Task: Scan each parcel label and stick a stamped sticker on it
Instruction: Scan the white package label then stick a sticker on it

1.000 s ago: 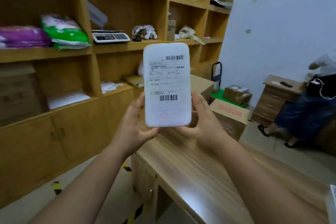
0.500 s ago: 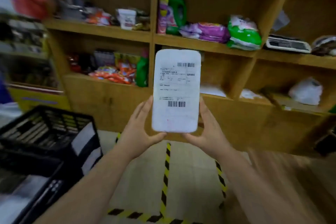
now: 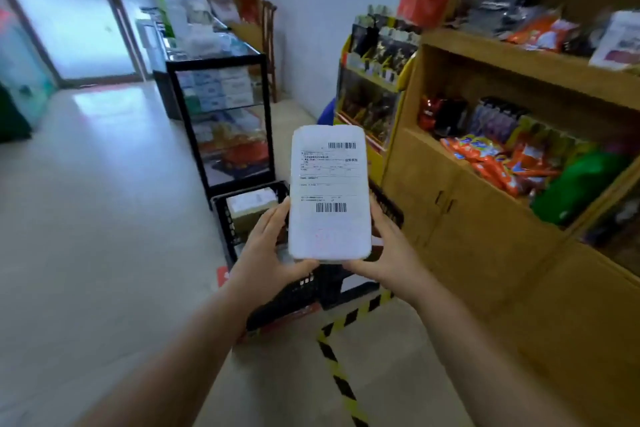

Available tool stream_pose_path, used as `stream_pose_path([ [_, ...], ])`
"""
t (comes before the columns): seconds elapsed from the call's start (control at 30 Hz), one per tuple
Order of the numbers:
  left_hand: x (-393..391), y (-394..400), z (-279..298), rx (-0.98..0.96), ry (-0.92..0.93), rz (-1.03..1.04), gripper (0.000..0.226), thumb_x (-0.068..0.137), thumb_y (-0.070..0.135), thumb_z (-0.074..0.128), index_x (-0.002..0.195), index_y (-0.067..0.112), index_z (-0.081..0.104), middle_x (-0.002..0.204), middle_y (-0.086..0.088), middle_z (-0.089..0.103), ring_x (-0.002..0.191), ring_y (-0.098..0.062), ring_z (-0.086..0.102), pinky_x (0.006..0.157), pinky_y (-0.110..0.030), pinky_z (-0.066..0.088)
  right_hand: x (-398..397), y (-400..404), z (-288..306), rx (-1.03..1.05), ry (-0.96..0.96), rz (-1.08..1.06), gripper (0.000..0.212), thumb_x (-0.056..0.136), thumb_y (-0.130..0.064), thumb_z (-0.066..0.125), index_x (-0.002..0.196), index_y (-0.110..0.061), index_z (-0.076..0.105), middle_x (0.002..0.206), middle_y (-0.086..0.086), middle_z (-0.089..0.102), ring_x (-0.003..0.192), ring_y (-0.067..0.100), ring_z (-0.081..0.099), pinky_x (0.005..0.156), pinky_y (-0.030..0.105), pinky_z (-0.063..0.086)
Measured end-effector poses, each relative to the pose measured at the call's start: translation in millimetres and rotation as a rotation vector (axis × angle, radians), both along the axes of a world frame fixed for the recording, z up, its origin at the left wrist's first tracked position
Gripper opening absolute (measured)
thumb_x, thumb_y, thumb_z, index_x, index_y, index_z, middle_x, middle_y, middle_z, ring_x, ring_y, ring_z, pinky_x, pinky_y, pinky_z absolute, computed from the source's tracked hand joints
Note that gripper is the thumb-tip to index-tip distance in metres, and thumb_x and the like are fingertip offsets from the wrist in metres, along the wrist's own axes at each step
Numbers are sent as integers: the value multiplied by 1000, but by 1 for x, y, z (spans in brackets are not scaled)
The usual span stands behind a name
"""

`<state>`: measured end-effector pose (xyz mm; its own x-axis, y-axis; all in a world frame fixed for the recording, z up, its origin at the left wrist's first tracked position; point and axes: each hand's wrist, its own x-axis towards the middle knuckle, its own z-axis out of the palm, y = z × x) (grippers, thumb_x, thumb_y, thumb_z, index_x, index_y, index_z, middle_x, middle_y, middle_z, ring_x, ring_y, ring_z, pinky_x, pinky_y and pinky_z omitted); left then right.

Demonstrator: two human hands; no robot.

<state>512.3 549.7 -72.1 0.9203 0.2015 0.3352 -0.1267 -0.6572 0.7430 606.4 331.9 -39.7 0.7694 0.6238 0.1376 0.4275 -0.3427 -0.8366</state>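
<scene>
Fingers: both hands, left hand (image 3: 268,250) and right hand (image 3: 388,253), are cupping the parcel (image 3: 329,191) by its lower corners; fingers lying straight along its sides
Parcel: being held upright in mid-air, above the black crate (image 3: 277,291)
Change: view has been swinging from shelves to crate; grip staying unchanged
Meaning: faint red stamp showing below the barcode; parcel is probably heading for the crate

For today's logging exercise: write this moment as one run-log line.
parcel: upright, label facing camera | left hand: grips lower left edge | right hand: grips lower right edge | black crate: behind, on floor

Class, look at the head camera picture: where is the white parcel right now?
The white parcel is at centre frame, held upright, label facing the camera, between the left hand and right hand, in front of the black crate on the floor.
</scene>
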Motion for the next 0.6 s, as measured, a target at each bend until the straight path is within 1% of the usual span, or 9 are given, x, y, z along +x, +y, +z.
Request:
stream_pose_path([
  [0.07, -4, 16, -8, -50, 18, 85, 102, 68, 50, 80, 151, 44, 22, 143, 17, 39, 128, -6, 44, 101, -42, 49, 15, 25, -8, -18, 19, 88, 106, 74, -45, 81, 145, -64, 5, 150, -32, 28, 137, -4, 31, 110, 45, 41],
  [0.1, -4, 25, -12, -66, 27, 126, 101, 66, 54, 78, 149, 50, 20, 140, 20, 39, 124, -1, 45, 99, -38, 50, 23, 37, -13, -25, 24, 127, 105, 74, -44, 80, 145, -64, 5, 149, -34, 28, 137, -4, 30, 111, 44, 40],
  [0.17, 1, 42, -23, -66, 55, 201, 102, 66, 51, 80, 145, 59, 15, 133, 23, 37, 117, 8, 44, 95, -30, 47, 40, 62, -23, -40, 26, 189, 104, 75, -44, 79, 146, -63, 5, 152, -29, 28, 140, -2, 28, 113, 45, 37],
  [0.23, 13, 61, -37, -60, 81, 255, 104, 69, 42, 83, 145, 57, 13, 129, 23, 36, 114, 6, 44, 94, -27, 45, 61, 86, -36, -60, 43, 226, 104, 74, -47, 78, 146, -63, 5, 154, -23, 29, 141, 2, 29, 113, 47, 37],
  [0.33, 43, 91, -63, -100, 114, 295, 104, 71, 39, 84, 145, 56, 14, 129, 21, 38, 114, 6, 43, 91, -22, 44, 97, 122, -60, -84, 82, 252, 103, 74, -47, 79, 147, -62, 8, 152, -18, 34, 137, 3, 36, 110, 46, 41],
  [0.4, 69, 112, -82, -146, 152, 298, 102, 70, 42, 84, 144, 55, 16, 132, 17, 41, 114, 5, 45, 92, -27, 48, 125, 144, -78, -111, 120, 243, 104, 74, -43, 81, 148, -60, 10, 150, -17, 37, 133, 1, 41, 107, 43, 44],
  [0.5, 111, 141, -114, -260, 238, 270, 102, 66, 54, 79, 147, 55, 18, 134, 11, 47, 114, -10, 54, 92, -45, 54, 167, 172, -103, -165, 188, 220, 104, 73, -36, 84, 148, -57, 15, 145, -17, 41, 121, -5, 49, 97, 31, 49],
  [0.53, 125, 149, -125, -278, 254, 260, 103, 66, 55, 79, 148, 54, 17, 135, 10, 48, 116, -13, 54, 91, -47, 55, 179, 181, -112, -184, 209, 209, 104, 72, -35, 84, 148, -56, 16, 144, -16, 41, 119, -6, 50, 95, 29, 49],
  [0.6, 150, 161, -145, -300, 276, 246, 100, 69, 51, 80, 148, 52, 19, 138, 11, 46, 120, -11, 52, 91, -47, 55, 202, 195, -130, -233, 235, 184, 105, 70, -38, 85, 148, -55, 17, 147, -13, 36, 123, -1, 48, 98, 33, 49],
])
